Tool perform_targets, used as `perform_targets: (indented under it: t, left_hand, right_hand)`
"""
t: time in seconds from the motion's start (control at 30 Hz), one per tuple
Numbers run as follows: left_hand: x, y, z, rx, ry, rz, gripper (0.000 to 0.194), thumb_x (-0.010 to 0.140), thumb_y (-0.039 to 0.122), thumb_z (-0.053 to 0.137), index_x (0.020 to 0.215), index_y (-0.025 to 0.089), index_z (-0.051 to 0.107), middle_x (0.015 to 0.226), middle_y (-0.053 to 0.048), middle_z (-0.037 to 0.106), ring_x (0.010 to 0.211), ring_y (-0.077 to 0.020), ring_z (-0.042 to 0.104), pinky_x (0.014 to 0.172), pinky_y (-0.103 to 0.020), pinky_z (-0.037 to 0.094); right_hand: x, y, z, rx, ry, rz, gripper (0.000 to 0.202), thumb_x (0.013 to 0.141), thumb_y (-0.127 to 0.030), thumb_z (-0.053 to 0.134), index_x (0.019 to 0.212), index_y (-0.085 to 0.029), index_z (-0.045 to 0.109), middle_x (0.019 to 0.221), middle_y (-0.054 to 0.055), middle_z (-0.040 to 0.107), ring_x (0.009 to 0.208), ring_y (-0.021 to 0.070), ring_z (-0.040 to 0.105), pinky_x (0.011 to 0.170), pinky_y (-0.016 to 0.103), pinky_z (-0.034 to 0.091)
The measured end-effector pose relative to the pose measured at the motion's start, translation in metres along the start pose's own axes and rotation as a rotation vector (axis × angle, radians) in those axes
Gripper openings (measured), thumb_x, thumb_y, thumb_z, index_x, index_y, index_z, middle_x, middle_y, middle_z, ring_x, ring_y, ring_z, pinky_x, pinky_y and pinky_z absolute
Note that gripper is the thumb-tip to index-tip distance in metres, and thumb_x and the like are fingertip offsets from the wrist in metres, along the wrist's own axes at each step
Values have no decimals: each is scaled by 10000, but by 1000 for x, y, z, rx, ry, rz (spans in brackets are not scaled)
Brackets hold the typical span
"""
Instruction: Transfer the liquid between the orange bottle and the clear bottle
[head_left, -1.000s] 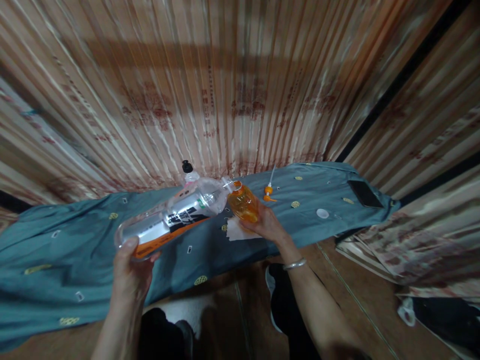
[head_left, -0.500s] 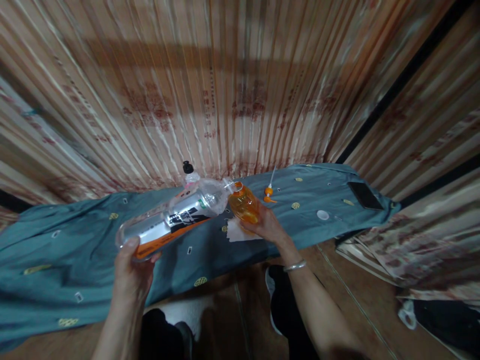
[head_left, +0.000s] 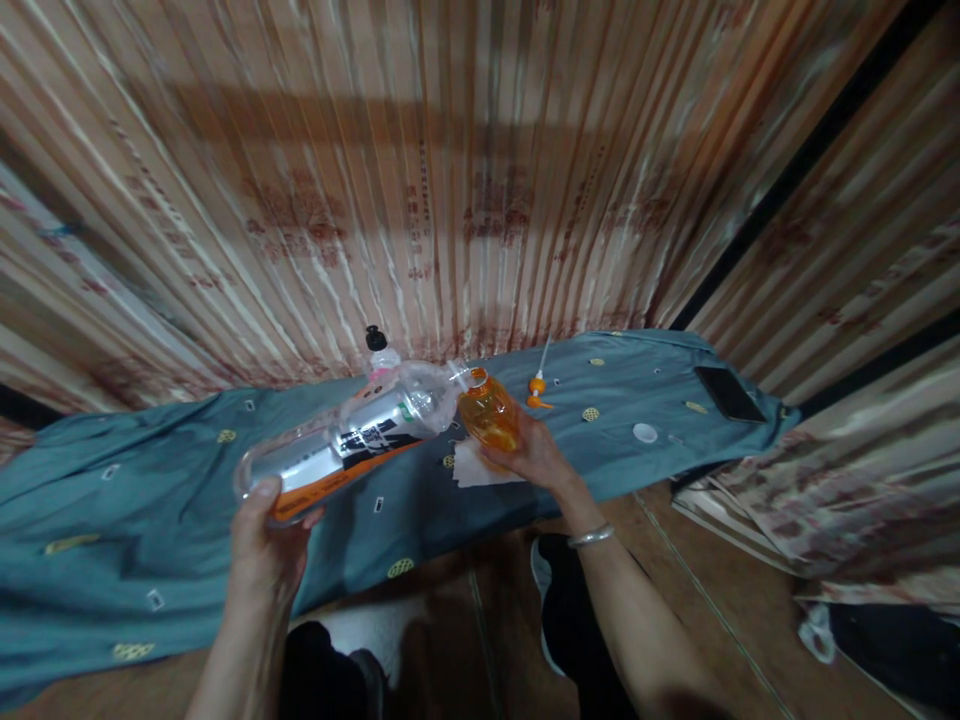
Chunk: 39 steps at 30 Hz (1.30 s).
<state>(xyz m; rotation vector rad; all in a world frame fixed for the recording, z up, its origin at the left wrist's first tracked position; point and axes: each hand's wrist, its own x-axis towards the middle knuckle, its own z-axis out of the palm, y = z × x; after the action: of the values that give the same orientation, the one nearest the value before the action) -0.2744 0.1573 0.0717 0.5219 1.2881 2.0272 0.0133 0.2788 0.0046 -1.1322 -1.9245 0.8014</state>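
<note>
- We are looking down on two hands, each closing around a bottle.
- Left hand [head_left: 271, 535]: we are seeing it curling around the base end of a clear bottle [head_left: 360, 442], thumb pressing the upper face, fingertips showing at the lower edge; the grip is opening only as wide as the bottle.
- Clear bottle: we are finding nearly its whole body, with its silver, black and orange label, extending beyond the left grip, neck pointing towards the right hand.
- Right hand [head_left: 536, 452]: we are observing it wrapping the lower part of an orange bottle [head_left: 489, 413], some fingers hiding behind it; a bracelet [head_left: 592, 536] is circling the wrist.
- Orange bottle: we are noting its uncapped mouth projecting beyond the right grip, tilting towards the clear bottle's mouth; whether the rims are touching, we are not managing to tell.
- On the patterned cloth [head_left: 405, 520], we are seeing white paper [head_left: 476, 468] lying below the orange bottle, an orange pump top [head_left: 536, 387] and white disc [head_left: 644, 432] lying to the right, and a black-topped bottle [head_left: 382, 357] standing behind the clear one.
</note>
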Motion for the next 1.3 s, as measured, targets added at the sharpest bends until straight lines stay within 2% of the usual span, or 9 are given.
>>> perform_targets:
  t: [0.13, 0.27, 0.6, 0.97, 1.17, 1.3]
  left_hand:
    - [-1, 1, 1, 2, 13, -5, 466, 380, 397, 980, 749, 248, 736, 864, -33, 788, 625, -172, 616, 321, -173, 388]
    - [-3, 1, 4, 13, 31, -9, 478, 370, 414, 938, 756, 214, 739, 914, -41, 804, 636, -157, 610, 321, -159, 402]
    - [-3, 2, 7, 18, 49, -9, 437, 376, 375, 891, 748, 204, 738, 983, -42, 815, 636, -144, 605, 306, -161, 405]
    - [-2, 1, 8, 15, 56, 1, 389, 405, 375, 852, 730, 220, 705, 822, 6, 751, 616, -151, 606, 294, -167, 408]
    - [-2, 1, 7, 5, 34, 15, 390, 407, 370, 850, 729, 220, 689, 838, 1, 745, 591, -137, 576, 280, -165, 363]
    - [-2, 1, 6, 10, 28, 17, 375, 412, 374, 849, 708, 227, 672, 739, -1, 702, 608, -156, 578, 289, -164, 366]
  right_hand:
    - [0, 2, 1, -6, 4, -31, 835, 791, -261, 876, 1553, -260, 535, 1375, 89, 796, 1253, 338, 780, 1125, 516, 618]
    - [0, 2, 0, 3, 2, -36, 789, 789, -257, 879, 1515, -249, 571, 1407, 88, 782, 1288, 340, 763, 1132, 505, 617]
    - [0, 1, 1, 32, 24, -27, 824, 766, -261, 918, 1518, -265, 583, 1407, 76, 783, 1305, 349, 755, 1147, 500, 612]
    - [1, 4, 3, 2, 25, -30, 870, 776, -258, 922, 1562, -256, 550, 1418, 104, 775, 1309, 362, 752, 1161, 535, 603]
    - [1, 4, 1, 15, 15, -42, 873, 776, -290, 926, 1561, -267, 543, 1447, 93, 759, 1330, 337, 739, 1169, 506, 594]
    - [0, 1, -1, 19, 0, -43, 850, 792, -297, 920, 1551, -262, 541, 1435, 90, 764, 1318, 320, 740, 1162, 493, 589]
